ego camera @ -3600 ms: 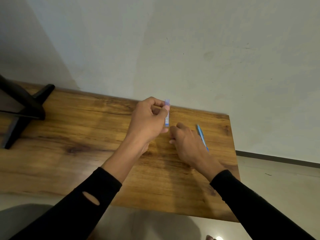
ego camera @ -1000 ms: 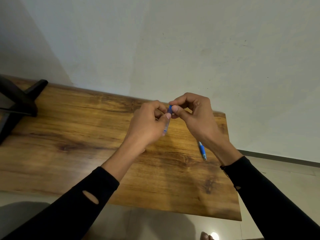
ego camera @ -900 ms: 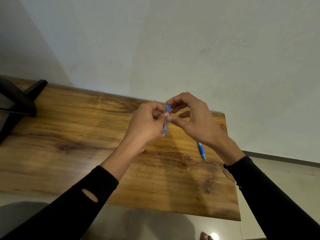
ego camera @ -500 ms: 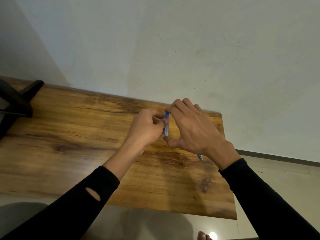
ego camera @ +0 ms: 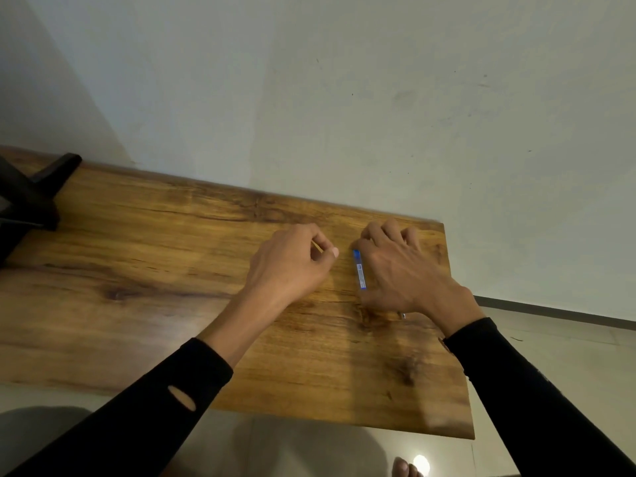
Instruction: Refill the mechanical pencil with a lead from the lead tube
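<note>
The lead tube (ego camera: 359, 270), blue-capped with a printed label, lies on the wooden table (ego camera: 155, 270) near its far right corner, and everything else can be placed from it. The right hand (ego camera: 399, 273) lies flat just to the right of the tube, fingers spread and resting on the wood; the edge of the hand looks to be touching the tube, but I cannot tell whether it is holding the tube or has let it go. The left hand (ego camera: 292, 266) sits a little to the left of the tube, curled, thumb pressed to forefinger. A thin pale line shows at its knuckles, which may be a single lead; it is too fine to be sure. Below the tube, at the heel of the right hand, a small metal tip (ego camera: 402, 316) peeks out, probably the pencil, the rest hidden under the palm.

My reading is that a lead is out and the tube is being set down. To do this well, the left pinch should be light, since lead snaps easily, and the stick kept clear of the tabletop. The right hand should leave the tube lying flat so it does not roll, then pick up the pencil from beneath it.
</note>
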